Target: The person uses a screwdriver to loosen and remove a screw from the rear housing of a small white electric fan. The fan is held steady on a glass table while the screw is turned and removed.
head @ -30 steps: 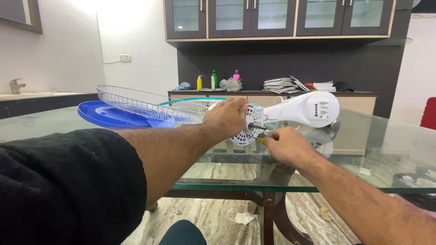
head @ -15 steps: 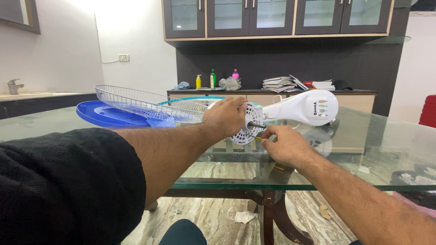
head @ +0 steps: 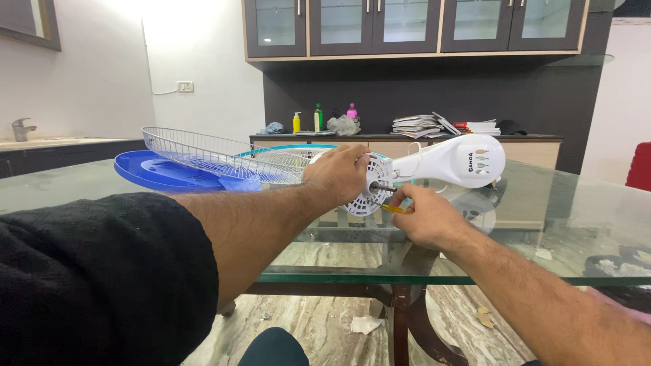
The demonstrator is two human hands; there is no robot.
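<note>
Far left on the glass table lies the blue fan blade, flat on the surface, with the wire guard lying just beside and partly over it, both well clear of where you're working. Moving in, your left hand is draped over the round white motor housing, fingers curled down around its top and back edge in a firm grip; that looks like a brace, keeping the vented face turned toward you and the shaft from wandering. The housing sits just above the glass near the table's front edge, and the white fan body stretches away to the right, tilted slightly upward. Now your right hand: fingers closed tight around a slim yellow-handled screwdriver, its tip pointed left into the vented face just below the centre shaft, held low and nearly level so it meets the face square. How far the tip has seated, I cannot tell. Behind everything, a counter carries bottles and stacked papers.
</note>
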